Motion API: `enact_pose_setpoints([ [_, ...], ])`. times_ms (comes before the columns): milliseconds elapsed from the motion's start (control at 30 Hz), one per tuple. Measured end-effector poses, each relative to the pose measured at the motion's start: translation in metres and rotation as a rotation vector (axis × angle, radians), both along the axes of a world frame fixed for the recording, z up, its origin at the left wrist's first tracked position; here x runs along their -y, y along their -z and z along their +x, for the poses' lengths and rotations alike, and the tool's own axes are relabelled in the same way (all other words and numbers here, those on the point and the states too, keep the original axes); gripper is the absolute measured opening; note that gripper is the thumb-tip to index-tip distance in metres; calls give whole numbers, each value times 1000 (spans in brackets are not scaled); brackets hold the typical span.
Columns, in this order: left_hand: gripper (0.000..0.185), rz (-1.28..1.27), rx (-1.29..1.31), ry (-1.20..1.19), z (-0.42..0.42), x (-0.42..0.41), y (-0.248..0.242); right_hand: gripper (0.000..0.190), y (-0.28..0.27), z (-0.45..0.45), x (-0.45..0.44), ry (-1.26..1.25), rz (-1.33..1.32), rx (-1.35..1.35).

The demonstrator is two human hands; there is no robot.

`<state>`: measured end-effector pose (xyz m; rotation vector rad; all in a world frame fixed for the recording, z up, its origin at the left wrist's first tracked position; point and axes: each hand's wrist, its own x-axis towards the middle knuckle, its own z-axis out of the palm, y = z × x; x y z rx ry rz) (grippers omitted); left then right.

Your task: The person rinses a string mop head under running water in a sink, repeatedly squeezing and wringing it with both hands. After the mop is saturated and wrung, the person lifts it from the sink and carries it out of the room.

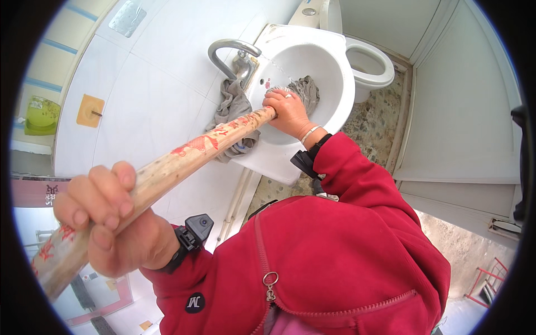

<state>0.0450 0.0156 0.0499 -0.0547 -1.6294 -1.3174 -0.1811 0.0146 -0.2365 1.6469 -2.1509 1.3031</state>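
A wooden mop handle with red printed figures slants from the lower left up to the washbasin. My left hand is wrapped around its upper part, close to the camera. Farther down, my right hand grips the lower end, just above the mop head. Grey, wet-looking strands of the mop head lie inside the white washbasin, partly hidden by that hand. From the curved metal faucet a thin stream of water falls onto the strands.
Beneath the faucet a grey cloth hangs over the basin's edge. Beyond the basin stands a white toilet. White tiled wall borders the left, with a yellow-green cup by it. A pale door is at the right.
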Motion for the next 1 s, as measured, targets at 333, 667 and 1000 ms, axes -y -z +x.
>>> enact_pose_setpoints([
  [333,20,-325,93,546,9,28,2,30,-4,14,-12,197,83,142],
  [667,22,-126,86,253,-5,16,12,17,43,30,-1,-106,305,130],
  [1000,20,-237,-18,392,38,4,-29,24,-6,25,-7,326,-176,97],
])
